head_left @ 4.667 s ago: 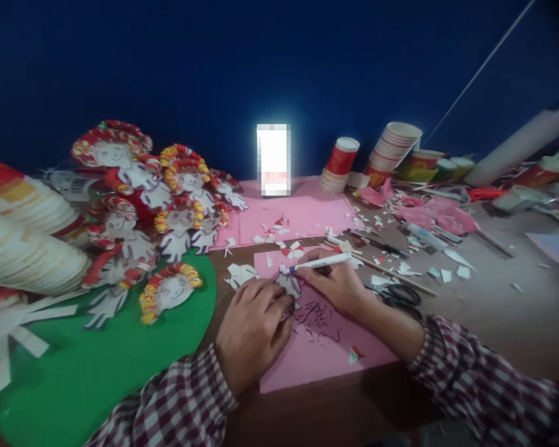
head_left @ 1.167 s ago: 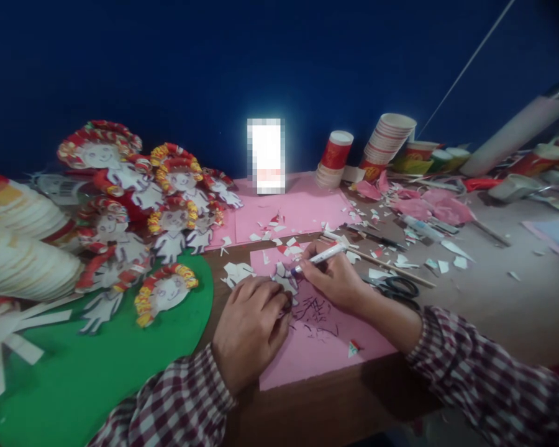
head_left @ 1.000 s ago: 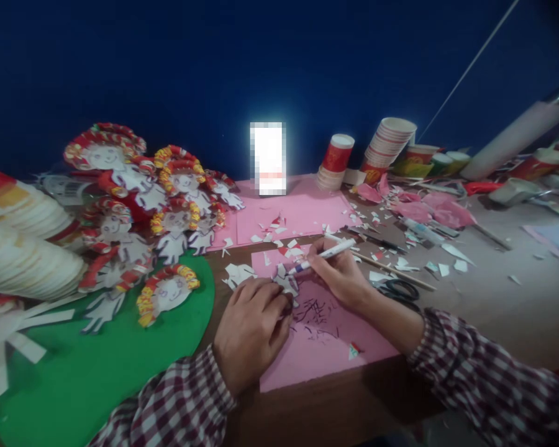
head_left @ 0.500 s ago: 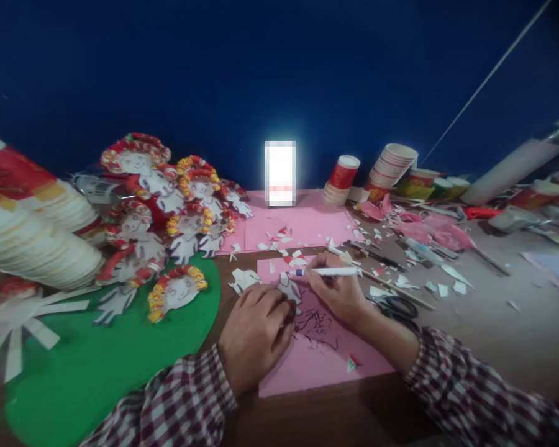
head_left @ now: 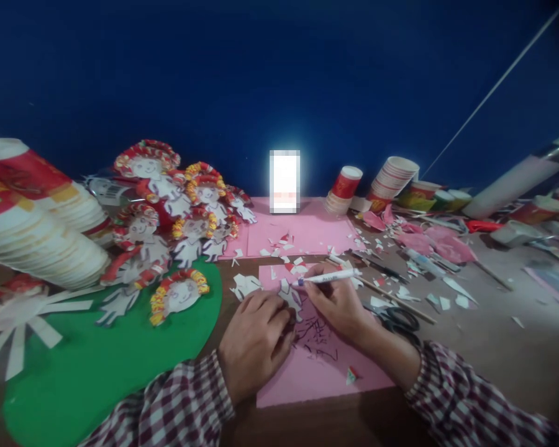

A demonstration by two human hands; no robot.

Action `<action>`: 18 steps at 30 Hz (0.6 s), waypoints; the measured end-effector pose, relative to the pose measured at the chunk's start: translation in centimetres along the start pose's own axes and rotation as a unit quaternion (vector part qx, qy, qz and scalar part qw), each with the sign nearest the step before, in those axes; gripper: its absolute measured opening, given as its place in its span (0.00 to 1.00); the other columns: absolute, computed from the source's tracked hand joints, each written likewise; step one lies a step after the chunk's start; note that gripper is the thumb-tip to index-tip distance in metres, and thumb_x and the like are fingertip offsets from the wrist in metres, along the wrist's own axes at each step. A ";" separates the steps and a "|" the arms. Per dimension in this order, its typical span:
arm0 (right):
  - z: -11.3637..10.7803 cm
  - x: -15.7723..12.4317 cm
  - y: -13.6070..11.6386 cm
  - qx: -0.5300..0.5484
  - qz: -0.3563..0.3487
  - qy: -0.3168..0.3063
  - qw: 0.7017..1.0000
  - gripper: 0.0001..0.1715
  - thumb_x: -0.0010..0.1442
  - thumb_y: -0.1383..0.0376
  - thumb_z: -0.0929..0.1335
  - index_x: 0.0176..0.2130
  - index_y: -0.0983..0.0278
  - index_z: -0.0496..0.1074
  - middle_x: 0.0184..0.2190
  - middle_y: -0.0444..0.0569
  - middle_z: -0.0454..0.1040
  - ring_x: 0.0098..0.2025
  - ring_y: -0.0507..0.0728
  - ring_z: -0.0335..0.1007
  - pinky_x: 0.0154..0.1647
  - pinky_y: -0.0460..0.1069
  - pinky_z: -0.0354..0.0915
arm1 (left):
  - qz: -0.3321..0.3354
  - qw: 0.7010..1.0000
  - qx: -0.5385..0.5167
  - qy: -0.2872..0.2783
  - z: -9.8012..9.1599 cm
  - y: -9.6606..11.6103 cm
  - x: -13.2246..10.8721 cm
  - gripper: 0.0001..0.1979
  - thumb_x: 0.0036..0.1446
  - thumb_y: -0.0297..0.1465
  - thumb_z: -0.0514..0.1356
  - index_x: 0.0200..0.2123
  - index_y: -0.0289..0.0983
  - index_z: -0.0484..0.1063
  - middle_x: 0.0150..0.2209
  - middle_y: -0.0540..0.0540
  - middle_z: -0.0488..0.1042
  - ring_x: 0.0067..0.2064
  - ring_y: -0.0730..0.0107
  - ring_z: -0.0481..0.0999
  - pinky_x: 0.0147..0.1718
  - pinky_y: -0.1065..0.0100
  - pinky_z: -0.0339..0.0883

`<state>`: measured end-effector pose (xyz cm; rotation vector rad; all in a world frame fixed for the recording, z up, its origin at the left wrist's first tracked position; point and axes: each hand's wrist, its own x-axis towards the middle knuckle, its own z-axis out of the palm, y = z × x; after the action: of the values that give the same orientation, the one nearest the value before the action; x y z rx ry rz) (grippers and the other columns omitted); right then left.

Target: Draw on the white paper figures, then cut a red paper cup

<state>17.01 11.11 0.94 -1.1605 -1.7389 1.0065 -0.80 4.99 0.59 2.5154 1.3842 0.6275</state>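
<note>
My right hand (head_left: 339,307) grips a white marker pen (head_left: 335,276), its dark tip at the top of a small white paper cutout (head_left: 290,293) with a dark outline. With curled fingers, my left hand (head_left: 257,341) presses this cutout against a pink paper sheet (head_left: 293,388); its lower part is hidden under the fingers. Dark pen strokes (head_left: 323,341) mark the sheet between my hands. Just beyond my left hand lies another white paper cutout (head_left: 245,284).
Paper dolls (head_left: 156,174) with red and yellow hair stand at left, near stacked paper cups (head_left: 41,239) and a green sheet (head_left: 135,372). A bright phone (head_left: 284,181) stands at the back. Scissors (head_left: 395,318), a wooden stick (head_left: 407,299) and paper scraps lie right; more cups (head_left: 345,186) stand behind.
The marker has tilted slightly in my right hand, its back end turning a little. My left hand stays on the cutout. The whole view has shifted slightly.
</note>
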 end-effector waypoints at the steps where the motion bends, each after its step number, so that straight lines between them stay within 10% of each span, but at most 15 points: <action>1: -0.1 0.1 0.0 0.002 0.016 0.004 1.000 0.06 0.56 0.64 0.65 0.31 0.64 0.65 0.24 0.44 0.68 0.26 0.51 0.65 0.27 0.45 0.63 | 0.001 1.000 0.000 0.002 0.0 0.0 0.0 0.10 0.59 0.32 0.53 0.41 0.37 0.69 0.41 0.45 0.69 0.48 0.60 0.64 0.51 0.54 0.58; 11: 0.8 1.4 0.8 0.119 0.063 0.045 0.990 0.13 0.58 0.57 0.64 0.29 0.64 0.64 0.16 0.37 0.56 0.18 0.47 0.50 0.17 0.43 0.49 | 0.006 1.000 0.000 0.018 0.0 -0.1 -0.1 0.10 0.59 0.32 0.53 0.42 0.38 0.69 0.42 0.45 0.70 0.48 0.61 0.64 0.51 0.55 0.58; 18: -0.3 0.8 0.6 -0.013 0.001 0.009 1.000 0.09 0.56 0.62 0.65 0.33 0.66 0.68 0.27 0.46 0.69 0.29 0.53 0.66 0.31 0.46 0.63 | 0.015 1.000 0.008 0.025 0.0 -0.2 -0.2 0.09 0.59 0.32 0.53 0.40 0.37 0.70 0.41 0.45 0.69 0.48 0.60 0.63 0.50 0.55 0.57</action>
<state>17.31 12.10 0.61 -1.1841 -1.7416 0.9757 -1.05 4.88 0.49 2.5540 1.3758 0.6927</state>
